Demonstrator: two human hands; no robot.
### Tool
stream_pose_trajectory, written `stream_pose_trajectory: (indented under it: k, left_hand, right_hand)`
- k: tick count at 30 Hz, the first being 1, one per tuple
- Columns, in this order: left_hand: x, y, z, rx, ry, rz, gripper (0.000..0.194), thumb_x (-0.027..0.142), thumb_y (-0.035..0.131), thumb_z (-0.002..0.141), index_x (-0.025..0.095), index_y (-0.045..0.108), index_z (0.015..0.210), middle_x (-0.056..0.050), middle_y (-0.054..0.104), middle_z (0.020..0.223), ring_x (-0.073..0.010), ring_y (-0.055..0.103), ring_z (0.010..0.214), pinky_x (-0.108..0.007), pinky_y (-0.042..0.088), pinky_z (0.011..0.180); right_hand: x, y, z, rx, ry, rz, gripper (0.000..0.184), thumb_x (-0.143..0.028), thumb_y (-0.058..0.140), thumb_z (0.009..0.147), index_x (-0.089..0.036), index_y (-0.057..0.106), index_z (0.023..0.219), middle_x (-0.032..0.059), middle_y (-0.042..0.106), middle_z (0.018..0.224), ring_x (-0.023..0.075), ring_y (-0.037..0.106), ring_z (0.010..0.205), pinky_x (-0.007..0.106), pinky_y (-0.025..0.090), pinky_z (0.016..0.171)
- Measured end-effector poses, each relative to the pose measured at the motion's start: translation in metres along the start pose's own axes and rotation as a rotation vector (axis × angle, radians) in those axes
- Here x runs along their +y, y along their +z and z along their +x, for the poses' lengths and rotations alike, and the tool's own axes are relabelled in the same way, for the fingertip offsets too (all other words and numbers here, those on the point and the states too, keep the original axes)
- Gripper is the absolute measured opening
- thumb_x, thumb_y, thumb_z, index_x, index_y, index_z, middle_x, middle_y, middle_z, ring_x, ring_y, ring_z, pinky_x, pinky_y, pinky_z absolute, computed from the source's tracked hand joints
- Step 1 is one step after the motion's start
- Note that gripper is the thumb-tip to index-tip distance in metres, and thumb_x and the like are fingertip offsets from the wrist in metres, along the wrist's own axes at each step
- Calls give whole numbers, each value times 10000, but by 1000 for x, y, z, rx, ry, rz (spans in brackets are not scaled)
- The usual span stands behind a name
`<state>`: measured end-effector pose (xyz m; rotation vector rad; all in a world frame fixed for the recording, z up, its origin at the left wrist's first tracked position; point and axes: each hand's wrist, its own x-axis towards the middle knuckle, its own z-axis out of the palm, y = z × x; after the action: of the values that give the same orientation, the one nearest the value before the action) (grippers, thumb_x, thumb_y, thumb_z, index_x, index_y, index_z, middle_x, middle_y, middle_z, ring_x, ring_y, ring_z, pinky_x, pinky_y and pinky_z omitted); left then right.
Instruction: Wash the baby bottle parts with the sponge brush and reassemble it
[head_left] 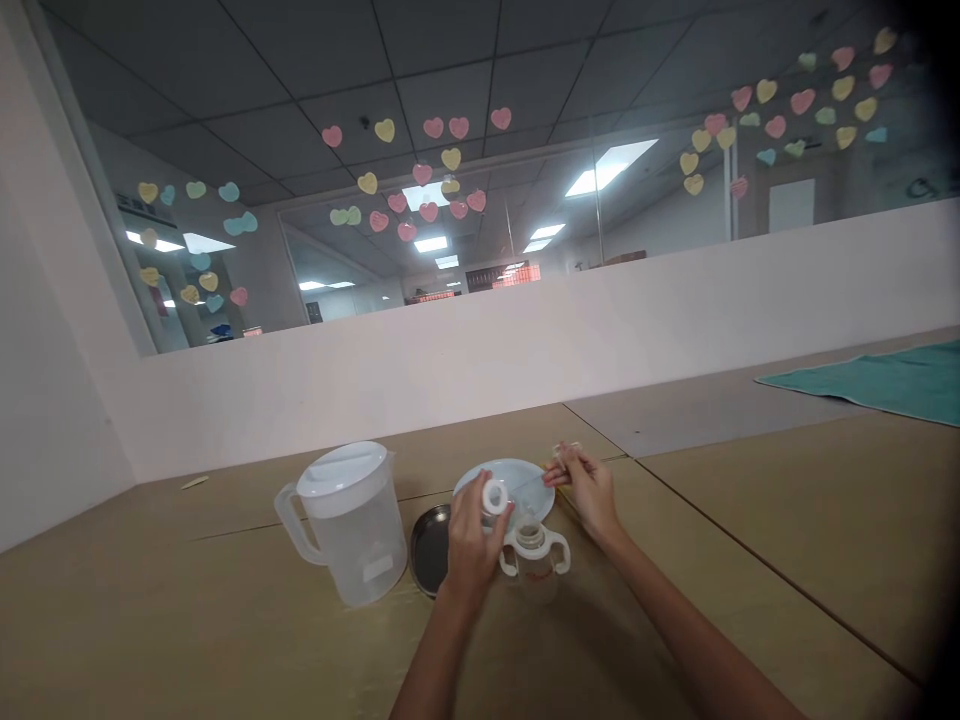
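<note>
My left hand (471,535) is closed around a white ring-shaped bottle collar (495,497), its round opening facing me. To its right, my right hand (589,495) pinches a small pale piece (567,450), too blurred to name. A faint thin line runs between the two hands; I cannot tell what it belongs to. Just below them a clear baby bottle (538,575) stands upright on the table, its mouth uncovered and a white two-handled holder around its neck. Behind the hands sits a pale blue-white bowl (469,478), partly hidden by my left hand.
A lidded clear plastic pitcher (356,545) stands to the left. Between it and my left hand lies a dark metal dish (430,553). A green cloth (892,380) lies at the far right of the tan table (225,620). A low white wall with a window rises behind.
</note>
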<state>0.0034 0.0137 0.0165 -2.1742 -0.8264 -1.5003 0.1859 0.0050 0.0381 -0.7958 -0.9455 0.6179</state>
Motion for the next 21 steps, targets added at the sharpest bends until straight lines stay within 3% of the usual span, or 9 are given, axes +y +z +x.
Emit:
stream_pose_trajectory:
  k: [3,6,8,11,17,21]
  left_hand:
    - [-11,5,-8,-90,-284,62,393,380,503,842,185,478,1183,-101,590,1147,-217,548,1052,-384,431,894]
    - [-19,11,-17,-218,-411,152,350,424,500,827,200,533,1094,-79,611,1114,-230,531,1064,-430,363,933]
    - [-22,14,-21,-262,-478,179,344,446,508,813,200,544,1051,-68,620,1096,-231,522,1073,-444,328,951]
    - [-23,16,-23,-331,-519,187,309,465,504,808,213,571,972,-51,637,1050,-233,505,1090,-460,278,978]
    - [-20,16,-24,-421,-520,206,294,458,433,853,257,634,928,-44,672,993,-254,449,1166,-541,188,1007]
    - [-18,10,-24,-400,-450,258,325,447,393,876,271,644,982,-52,614,1157,-272,434,1181,-574,181,1007]
  right_hand:
    - [16,-16,10,59,-116,-254,443,-553,500,780,-144,651,853,71,643,817,179,618,716,298,506,642]
    - [39,-22,11,12,-182,-559,445,-539,485,781,-146,686,839,93,632,859,182,595,736,308,480,683]
    - [52,-21,10,-52,-206,-640,410,-505,540,746,-153,683,899,85,642,833,194,593,742,322,471,704]
    - [66,-18,8,-135,-240,-696,383,-427,614,695,-173,640,981,67,669,856,210,609,816,334,464,755]
    - [76,-19,5,-287,-219,-797,250,-364,597,719,-184,664,879,58,700,823,199,638,806,320,463,772]
    - [73,-21,1,-299,-237,-833,243,-373,558,755,-186,700,814,83,704,862,230,623,852,355,441,812]
